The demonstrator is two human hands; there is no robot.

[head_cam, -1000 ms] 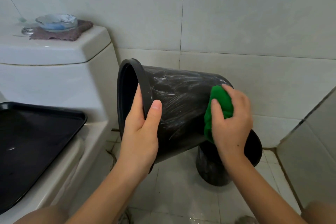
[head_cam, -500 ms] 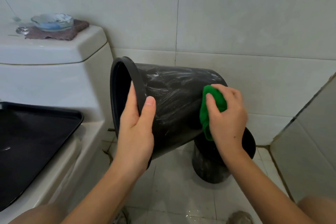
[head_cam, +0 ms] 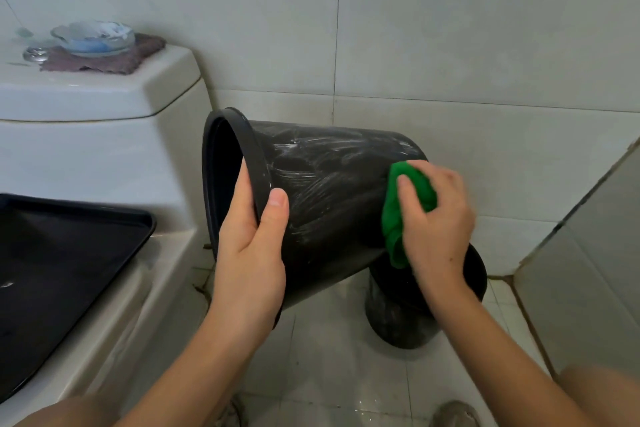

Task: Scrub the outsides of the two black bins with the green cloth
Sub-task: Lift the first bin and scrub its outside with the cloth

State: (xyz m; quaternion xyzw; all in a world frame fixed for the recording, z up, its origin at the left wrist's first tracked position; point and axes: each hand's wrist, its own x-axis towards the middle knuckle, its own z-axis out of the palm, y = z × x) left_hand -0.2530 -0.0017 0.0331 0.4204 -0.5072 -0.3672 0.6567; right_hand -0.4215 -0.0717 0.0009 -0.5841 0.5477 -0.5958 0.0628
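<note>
No readable text, label, brand or number anywhere (bins, cloth and toilet included)

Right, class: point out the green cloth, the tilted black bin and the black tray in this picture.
green cloth (head_cam: 394,218): head view, on the bunched fold left of the thumb.
tilted black bin (head_cam: 329,198): head view, on its streaked side wall.
black tray (head_cam: 69,253): head view, on its flat inner floor.

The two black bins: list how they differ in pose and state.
The held bin is tipped on its side, mouth facing left; the floor bin stands below it on the tiles. The held bin, streaked with white suds, is gripped by the left hand; no hand grips the floor bin. Both are black and round.
</note>
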